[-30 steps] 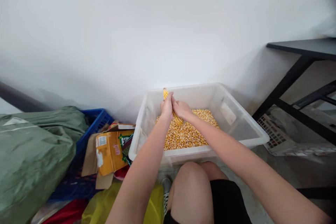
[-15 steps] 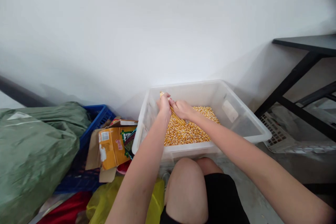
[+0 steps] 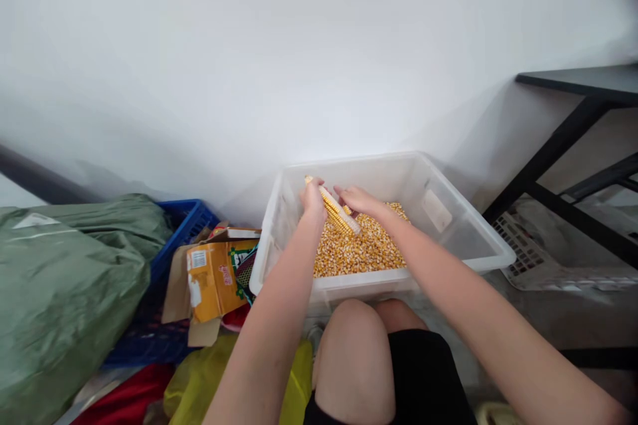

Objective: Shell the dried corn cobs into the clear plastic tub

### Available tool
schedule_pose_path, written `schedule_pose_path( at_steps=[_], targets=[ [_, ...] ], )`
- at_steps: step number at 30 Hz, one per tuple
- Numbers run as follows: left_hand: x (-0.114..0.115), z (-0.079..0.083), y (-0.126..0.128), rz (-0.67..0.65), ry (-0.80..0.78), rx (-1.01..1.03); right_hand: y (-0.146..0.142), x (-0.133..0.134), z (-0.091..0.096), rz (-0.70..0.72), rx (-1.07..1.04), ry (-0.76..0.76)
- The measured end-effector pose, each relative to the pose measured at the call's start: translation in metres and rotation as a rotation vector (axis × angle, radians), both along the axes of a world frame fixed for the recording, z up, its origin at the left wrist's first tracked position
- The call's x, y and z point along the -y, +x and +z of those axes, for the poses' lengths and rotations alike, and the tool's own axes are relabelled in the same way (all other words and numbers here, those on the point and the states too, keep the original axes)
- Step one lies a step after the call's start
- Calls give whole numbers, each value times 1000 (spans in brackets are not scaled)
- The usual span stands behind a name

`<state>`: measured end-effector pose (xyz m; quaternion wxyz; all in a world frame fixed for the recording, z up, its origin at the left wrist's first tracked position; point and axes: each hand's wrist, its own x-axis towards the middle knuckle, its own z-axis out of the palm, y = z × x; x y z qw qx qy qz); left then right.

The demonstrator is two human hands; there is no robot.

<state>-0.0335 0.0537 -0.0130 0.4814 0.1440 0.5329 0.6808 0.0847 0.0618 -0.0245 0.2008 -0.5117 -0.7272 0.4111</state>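
A clear plastic bin (image 3: 463, 239) stands on the floor in front of my knees, holding a layer of loose yellow corn kernels (image 3: 363, 249). Over it my left hand (image 3: 313, 200) is closed round the upper part of a corn cob (image 3: 337, 210), which slants down to the right with part of its kernels stripped. My right hand (image 3: 359, 200) hovers just right of the cob, fingers loosely apart, touching or nearly touching it; I cannot tell which.
Left of the bin lie an orange cardboard box (image 3: 212, 280), a blue crate (image 3: 174, 239) and a green sack (image 3: 70, 292). Yellow and red bags (image 3: 199, 385) sit by my left knee. A black table frame (image 3: 573, 139) and a white basket (image 3: 528, 246) stand at the right.
My right hand has come off the cob and moved slightly right, its fingers loosening. The cob's lower end has lifted clear of the kernels, and it lies flatter than a second ago.
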Motion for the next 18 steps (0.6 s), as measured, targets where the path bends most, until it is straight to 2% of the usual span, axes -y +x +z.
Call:
schedule_pose_path(
  at_steps=[4,8,12,18],
  targets=[
    [-2,-2,-2,75,-27,-78,5,-3,3,-86,21,128],
    [-3,-7,1,103,-24,-123,-12,13,10,-46,149,235],
    [-2,-11,7,72,21,-132,-30,26,11,-82,272,308],
    [4,1,10,76,17,-84,-29,32,12,-49,281,474]
  ],
)
